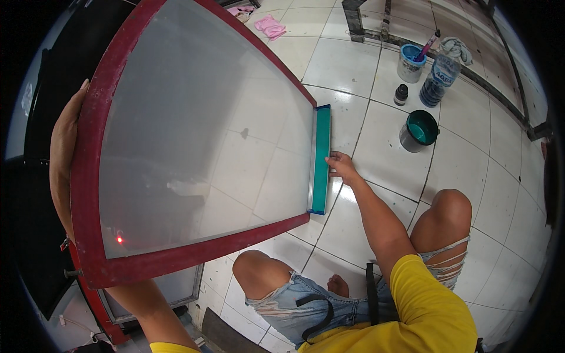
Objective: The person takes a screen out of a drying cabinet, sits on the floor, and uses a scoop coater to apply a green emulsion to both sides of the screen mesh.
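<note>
The red-framed screen (pixel 194 135), tilted up off the tiled floor (pixel 353 65), is nearest; the left hand (pixel 65 147) grasps its frame. The right hand (pixel 341 166) clasps the teal coater (pixel 320 159) against the mesh. Best held level, with even pressure and a steady frame.

Translucent mesh screen (pixel 200 123) in painted red frame (pixel 88 176); glossy white floor tiles (pixel 347 65).

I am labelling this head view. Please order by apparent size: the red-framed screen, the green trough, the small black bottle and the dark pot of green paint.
1. Red-framed screen, though nearest the camera.
2. Green trough.
3. Dark pot of green paint.
4. Small black bottle.
</note>
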`<action>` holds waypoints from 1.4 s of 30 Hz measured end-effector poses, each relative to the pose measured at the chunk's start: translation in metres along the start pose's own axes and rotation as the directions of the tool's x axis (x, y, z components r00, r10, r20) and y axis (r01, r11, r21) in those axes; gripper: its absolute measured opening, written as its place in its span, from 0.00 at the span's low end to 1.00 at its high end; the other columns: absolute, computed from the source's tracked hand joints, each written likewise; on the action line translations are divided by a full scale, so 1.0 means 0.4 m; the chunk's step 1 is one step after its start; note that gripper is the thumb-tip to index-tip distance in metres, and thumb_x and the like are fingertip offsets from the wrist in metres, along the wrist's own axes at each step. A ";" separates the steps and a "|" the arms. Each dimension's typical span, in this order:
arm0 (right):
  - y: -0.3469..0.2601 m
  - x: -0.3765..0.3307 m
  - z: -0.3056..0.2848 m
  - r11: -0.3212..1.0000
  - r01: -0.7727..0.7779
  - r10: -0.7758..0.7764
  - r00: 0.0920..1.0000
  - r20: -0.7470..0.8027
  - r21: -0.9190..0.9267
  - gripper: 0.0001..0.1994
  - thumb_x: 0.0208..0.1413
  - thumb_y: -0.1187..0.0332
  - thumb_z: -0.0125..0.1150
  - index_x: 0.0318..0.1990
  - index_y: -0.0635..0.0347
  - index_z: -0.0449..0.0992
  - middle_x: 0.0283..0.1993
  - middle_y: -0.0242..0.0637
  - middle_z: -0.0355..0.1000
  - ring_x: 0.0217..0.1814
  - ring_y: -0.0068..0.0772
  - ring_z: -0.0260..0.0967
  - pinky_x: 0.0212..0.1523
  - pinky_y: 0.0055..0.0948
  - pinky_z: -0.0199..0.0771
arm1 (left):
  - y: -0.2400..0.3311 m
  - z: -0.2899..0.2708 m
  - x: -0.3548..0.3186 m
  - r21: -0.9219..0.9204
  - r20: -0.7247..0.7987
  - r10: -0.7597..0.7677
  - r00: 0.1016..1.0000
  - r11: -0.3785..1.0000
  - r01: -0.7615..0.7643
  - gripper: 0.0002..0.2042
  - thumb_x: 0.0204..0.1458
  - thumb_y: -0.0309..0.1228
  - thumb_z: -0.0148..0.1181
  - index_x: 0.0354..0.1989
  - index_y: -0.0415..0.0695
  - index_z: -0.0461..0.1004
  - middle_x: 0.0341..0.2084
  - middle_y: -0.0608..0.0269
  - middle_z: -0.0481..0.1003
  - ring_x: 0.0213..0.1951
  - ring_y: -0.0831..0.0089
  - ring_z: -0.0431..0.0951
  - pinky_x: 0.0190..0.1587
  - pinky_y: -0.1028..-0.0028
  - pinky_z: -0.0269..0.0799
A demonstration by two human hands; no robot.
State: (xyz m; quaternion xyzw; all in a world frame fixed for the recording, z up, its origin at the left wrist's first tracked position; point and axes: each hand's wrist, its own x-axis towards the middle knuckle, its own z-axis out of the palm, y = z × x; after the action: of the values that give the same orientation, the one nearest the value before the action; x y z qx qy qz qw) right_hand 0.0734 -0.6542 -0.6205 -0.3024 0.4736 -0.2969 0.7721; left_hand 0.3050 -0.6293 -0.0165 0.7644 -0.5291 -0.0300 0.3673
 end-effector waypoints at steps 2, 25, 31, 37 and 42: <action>-0.002 -0.002 0.004 1.000 -0.002 0.002 1.000 -0.002 0.003 0.33 0.55 0.62 0.63 0.63 0.70 0.57 0.60 0.53 0.64 0.59 0.47 0.65 0.47 0.43 0.77 | 0.007 0.006 -0.005 0.008 -0.034 0.015 0.999 1.000 -0.015 0.18 0.61 0.39 0.48 0.49 0.38 0.74 0.27 0.58 0.78 0.22 0.79 0.80 0.22 0.83 0.77; -0.013 -0.005 0.004 1.000 -0.012 0.012 1.000 -0.005 -0.014 0.33 0.53 0.63 0.65 0.62 0.69 0.58 0.59 0.51 0.64 0.58 0.46 0.66 0.45 0.41 0.77 | -0.007 -0.014 0.014 0.074 -0.007 -0.098 0.995 0.992 0.098 0.25 0.58 0.47 0.52 0.57 0.42 0.69 0.48 0.56 0.74 0.48 0.69 0.76 0.55 0.69 0.69; -0.016 -0.006 0.011 1.000 -0.016 0.016 1.000 -0.003 -0.021 0.36 0.53 0.62 0.65 0.64 0.70 0.55 0.62 0.53 0.62 0.60 0.48 0.64 0.46 0.42 0.77 | -0.024 -0.025 0.027 0.048 -0.006 -0.109 0.994 0.993 0.109 0.26 0.57 0.49 0.52 0.57 0.43 0.70 0.49 0.54 0.74 0.50 0.67 0.75 0.56 0.69 0.68; -0.016 -0.003 0.007 1.000 -0.017 0.017 1.000 -0.012 -0.025 0.36 0.53 0.62 0.65 0.64 0.71 0.55 0.62 0.55 0.62 0.59 0.48 0.65 0.45 0.40 0.78 | -0.018 0.011 0.009 0.127 -0.130 0.061 0.990 0.991 -0.044 0.20 0.60 0.41 0.48 0.54 0.41 0.72 0.35 0.53 0.79 0.27 0.76 0.81 0.29 0.77 0.80; -0.032 -0.020 0.029 0.998 0.012 -0.016 0.998 -0.058 -0.069 0.35 0.53 0.60 0.65 0.63 0.72 0.57 0.59 0.54 0.65 0.57 0.45 0.67 0.42 0.38 0.78 | -0.033 0.000 0.019 0.097 -0.094 0.089 0.992 0.992 -0.079 0.20 0.60 0.41 0.49 0.54 0.41 0.72 0.36 0.53 0.79 0.29 0.75 0.81 0.32 0.77 0.80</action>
State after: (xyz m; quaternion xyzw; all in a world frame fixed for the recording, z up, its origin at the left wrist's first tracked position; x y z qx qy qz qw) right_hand 0.0788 -0.6544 -0.6022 -0.3233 0.5037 -0.2947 0.7449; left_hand 0.3187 -0.6334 -0.0215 0.7583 -0.5429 0.0480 0.3576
